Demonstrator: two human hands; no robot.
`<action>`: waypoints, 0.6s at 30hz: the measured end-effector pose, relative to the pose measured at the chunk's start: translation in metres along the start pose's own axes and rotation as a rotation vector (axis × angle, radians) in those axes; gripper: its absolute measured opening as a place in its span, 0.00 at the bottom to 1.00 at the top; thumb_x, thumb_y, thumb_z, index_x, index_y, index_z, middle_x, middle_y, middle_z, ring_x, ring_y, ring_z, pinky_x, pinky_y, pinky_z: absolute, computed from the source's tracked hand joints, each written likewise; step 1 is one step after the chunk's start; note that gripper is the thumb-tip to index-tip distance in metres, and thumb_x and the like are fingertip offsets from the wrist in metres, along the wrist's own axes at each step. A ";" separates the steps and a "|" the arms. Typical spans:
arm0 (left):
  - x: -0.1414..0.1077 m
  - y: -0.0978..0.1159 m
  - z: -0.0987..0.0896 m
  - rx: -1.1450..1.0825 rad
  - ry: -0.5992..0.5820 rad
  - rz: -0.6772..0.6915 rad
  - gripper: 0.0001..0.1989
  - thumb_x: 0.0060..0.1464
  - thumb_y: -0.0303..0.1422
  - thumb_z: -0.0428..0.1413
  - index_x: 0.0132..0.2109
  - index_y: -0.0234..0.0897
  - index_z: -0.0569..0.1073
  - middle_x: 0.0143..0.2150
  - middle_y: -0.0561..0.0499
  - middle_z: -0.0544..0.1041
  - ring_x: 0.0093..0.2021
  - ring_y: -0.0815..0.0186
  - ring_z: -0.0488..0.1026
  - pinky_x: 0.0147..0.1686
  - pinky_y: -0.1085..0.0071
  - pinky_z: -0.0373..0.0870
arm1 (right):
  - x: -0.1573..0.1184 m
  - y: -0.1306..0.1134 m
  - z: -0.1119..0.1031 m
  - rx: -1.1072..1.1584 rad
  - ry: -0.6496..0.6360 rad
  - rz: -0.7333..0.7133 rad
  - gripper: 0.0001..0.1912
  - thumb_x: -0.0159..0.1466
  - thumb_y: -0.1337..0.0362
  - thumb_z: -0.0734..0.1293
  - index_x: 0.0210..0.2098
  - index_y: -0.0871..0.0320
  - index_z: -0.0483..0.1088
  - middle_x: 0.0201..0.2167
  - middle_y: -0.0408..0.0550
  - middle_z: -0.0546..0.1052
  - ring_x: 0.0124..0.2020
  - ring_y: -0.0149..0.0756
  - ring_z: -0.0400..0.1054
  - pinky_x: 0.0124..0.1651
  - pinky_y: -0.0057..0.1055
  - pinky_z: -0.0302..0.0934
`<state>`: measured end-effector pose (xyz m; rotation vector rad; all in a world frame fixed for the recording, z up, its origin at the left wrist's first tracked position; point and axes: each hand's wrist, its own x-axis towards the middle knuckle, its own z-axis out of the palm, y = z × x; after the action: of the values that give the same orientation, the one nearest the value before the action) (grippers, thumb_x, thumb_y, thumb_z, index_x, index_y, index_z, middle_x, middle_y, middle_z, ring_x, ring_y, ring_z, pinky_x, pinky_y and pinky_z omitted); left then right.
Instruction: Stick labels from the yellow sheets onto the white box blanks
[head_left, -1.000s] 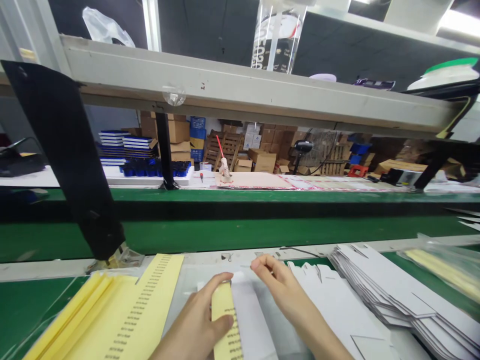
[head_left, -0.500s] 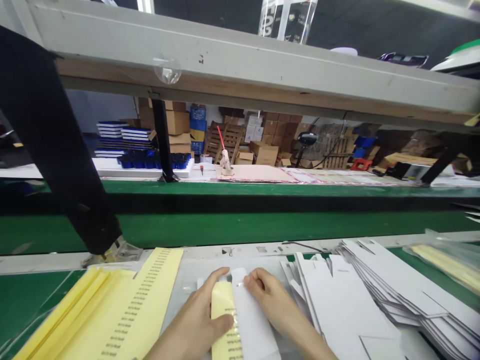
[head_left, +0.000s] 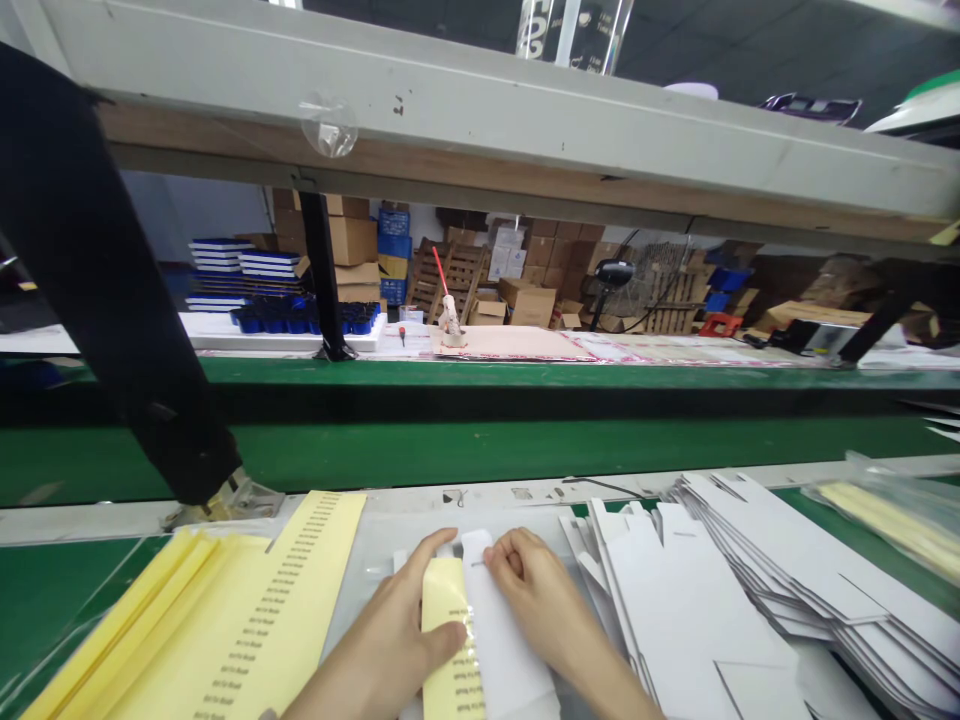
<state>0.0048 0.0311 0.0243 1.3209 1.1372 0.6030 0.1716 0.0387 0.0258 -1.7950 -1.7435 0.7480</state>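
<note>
I'm looking into a factory packing workshop, and the long green belt [head_left: 540,452] crossing my view says so first. On the near side of that belt, the tabletop [head_left: 82,592] carries flat white cartons [head_left: 697,615] stacked in numbers and printed yellow sheets [head_left: 247,610]. Above the belt I see a plain, scuffed shelf [head_left: 487,120]. Beyond the belt stand piled cardboard boxes [head_left: 531,302], blue crates [head_left: 394,246], slatted wooden pallets [head_left: 466,275] and a fan [head_left: 614,271].
</note>
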 end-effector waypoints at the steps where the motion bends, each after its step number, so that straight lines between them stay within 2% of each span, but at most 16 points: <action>1: 0.000 0.000 0.000 0.005 0.004 -0.001 0.35 0.46 0.28 0.54 0.60 0.44 0.49 0.35 0.51 0.73 0.30 0.66 0.70 0.31 0.70 0.64 | 0.000 0.000 0.000 -0.011 0.005 -0.002 0.12 0.61 0.61 0.54 0.22 0.55 0.56 0.21 0.41 0.64 0.25 0.34 0.59 0.27 0.28 0.50; 9: 0.001 -0.002 0.000 -0.012 -0.027 0.021 0.35 0.46 0.30 0.54 0.60 0.42 0.48 0.37 0.49 0.73 0.32 0.64 0.70 0.31 0.69 0.64 | -0.002 -0.001 0.000 -0.026 0.015 0.001 0.11 0.61 0.62 0.54 0.22 0.55 0.57 0.19 0.40 0.63 0.23 0.33 0.59 0.25 0.27 0.50; 13: 0.000 0.000 0.000 0.001 -0.026 0.010 0.35 0.46 0.29 0.54 0.60 0.43 0.49 0.35 0.50 0.73 0.31 0.65 0.70 0.31 0.70 0.64 | -0.001 0.000 0.000 -0.028 0.029 -0.011 0.11 0.61 0.63 0.54 0.22 0.55 0.57 0.19 0.40 0.64 0.22 0.32 0.59 0.24 0.27 0.50; 18: -0.002 0.005 -0.001 0.044 -0.016 -0.004 0.33 0.47 0.29 0.54 0.59 0.43 0.50 0.34 0.51 0.72 0.31 0.65 0.70 0.32 0.69 0.64 | 0.001 0.006 0.007 -0.062 0.094 -0.071 0.11 0.60 0.63 0.55 0.22 0.55 0.58 0.24 0.43 0.68 0.29 0.36 0.63 0.30 0.29 0.53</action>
<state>0.0045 0.0306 0.0299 1.3580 1.1456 0.5668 0.1709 0.0393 0.0164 -1.7695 -1.7760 0.5775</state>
